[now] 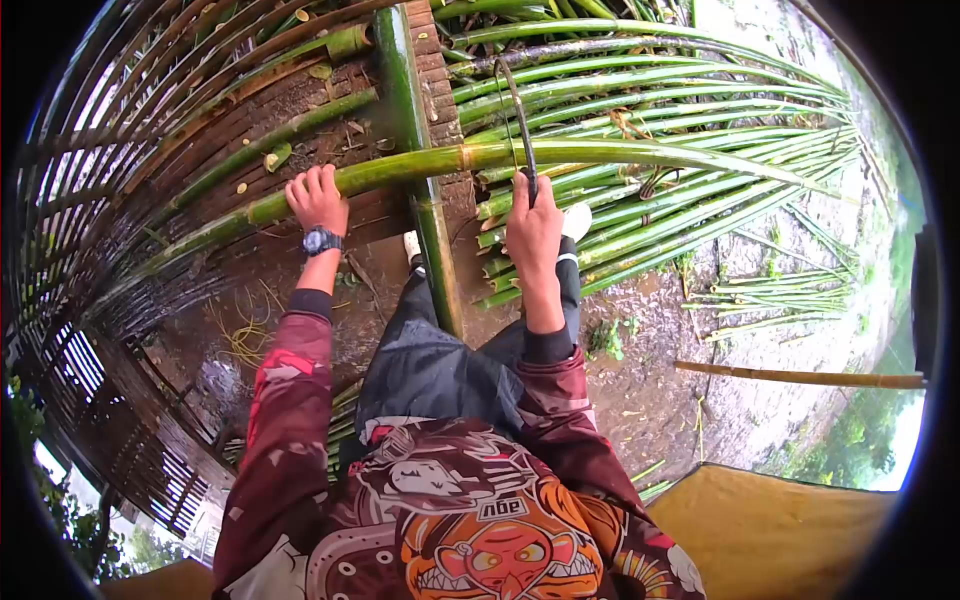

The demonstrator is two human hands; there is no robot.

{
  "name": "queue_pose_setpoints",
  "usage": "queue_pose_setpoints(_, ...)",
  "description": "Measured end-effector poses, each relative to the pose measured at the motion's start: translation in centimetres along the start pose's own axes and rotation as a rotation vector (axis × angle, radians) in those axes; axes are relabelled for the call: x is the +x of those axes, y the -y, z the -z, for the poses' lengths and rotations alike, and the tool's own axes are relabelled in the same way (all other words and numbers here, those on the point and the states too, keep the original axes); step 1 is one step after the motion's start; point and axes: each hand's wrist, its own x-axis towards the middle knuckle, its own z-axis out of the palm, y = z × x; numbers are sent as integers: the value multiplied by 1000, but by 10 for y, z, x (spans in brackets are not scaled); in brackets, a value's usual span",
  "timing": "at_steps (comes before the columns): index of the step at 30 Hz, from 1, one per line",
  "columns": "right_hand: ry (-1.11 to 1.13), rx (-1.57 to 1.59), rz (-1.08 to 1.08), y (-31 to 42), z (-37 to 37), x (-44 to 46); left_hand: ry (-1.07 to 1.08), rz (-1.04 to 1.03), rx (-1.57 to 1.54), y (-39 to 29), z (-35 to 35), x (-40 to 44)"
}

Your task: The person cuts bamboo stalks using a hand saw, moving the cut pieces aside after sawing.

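A long green bamboo pole (400,168) lies crosswise over a thicker green bamboo beam (402,90) that runs away from me. My left hand (319,200), with a watch on the wrist, is wrapped over the pole to the left of the beam. To the right of the beam, my right hand (533,225) is closed round the dark handle of a bow-shaped saw (516,95). The saw's frame stands up past the pole, and its thin blade crosses the pole near a pale joint.
Many cut green bamboo poles (640,80) lie in a pile at the upper right. Dark slats (150,130) curve along the left. A smaller bundle (770,298), a single pole (790,375) and a tan tarp (770,520) are at the right. The ground is muddy.
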Motion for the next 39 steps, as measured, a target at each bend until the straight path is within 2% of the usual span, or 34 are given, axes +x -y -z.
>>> queue_pose_setpoints(1,1,-36,42,-7,0,-1,6,13,-3,5,-7,5)
queue_pose_setpoints(4,-11,-42,28,-33,-8,-12,147,-156,-68,20,2,19)
queue_pose_setpoints(8,-40,19,73,-43,-15,-6,260,-153,-103,25,-1,32)
queue_pose_setpoints(9,-58,-19,139,-36,-16,-1,262,-156,-106,28,-4,36)
queue_pose_setpoints(11,-55,-32,85,-21,-14,5,425,-143,-90,32,-7,43)
queue_pose_setpoints(14,18,6,12,6,7,10,476,-160,-85,37,-7,46)
queue_pose_setpoints(15,32,-16,40,9,21,0,499,-165,-82,36,-8,49)
queue_pose_setpoints(16,-12,-220,311,2,39,-22,514,-164,-77,35,-7,50)
queue_pose_setpoints(18,130,-288,84,7,83,-87,490,-167,-111,33,-1,54)
queue_pose_setpoints(19,158,-219,-99,37,109,-114,468,-172,-137,32,2,53)
queue_pose_setpoints(20,139,109,-451,51,123,-131,477,-181,-130,32,3,54)
queue_pose_setpoints(21,146,107,-454,51,113,-118,483,-176,-128,34,2,51)
queue_pose_setpoints(22,94,-7,-302,49,93,-93,442,-190,-141,35,-1,51)
queue_pose_setpoints(24,149,-268,-196,25,36,-17,410,-201,-163,34,-5,52)
queue_pose_setpoints(26,70,-186,15,28,-9,44,485,-205,-189,39,-3,54)
queue_pose_setpoints(27,61,-173,34,31,-12,51,520,-203,-204,42,-4,60)
queue_pose_setpoints(31,26,-15,99,-10,-9,25,618,-184,-179,41,2,65)
queue_pose_setpoints(32,5,1,128,-31,-16,18,715,-178,-156,40,7,72)
queue_pose_setpoints(33,-14,21,168,-25,-20,19,805,-165,-131,40,9,79)
queue_pose_setpoints(35,8,47,104,-17,-18,28,828,-168,-180,46,5,83)
queue_pose_setpoints(37,27,19,55,16,7,24,821,-174,-168,43,6,80)
queue_pose_setpoints(38,32,-36,72,21,25,4,916,-158,-169,41,7,86)
queue_pose_setpoints(39,36,-91,90,26,44,-16,902,-170,-200,44,7,86)
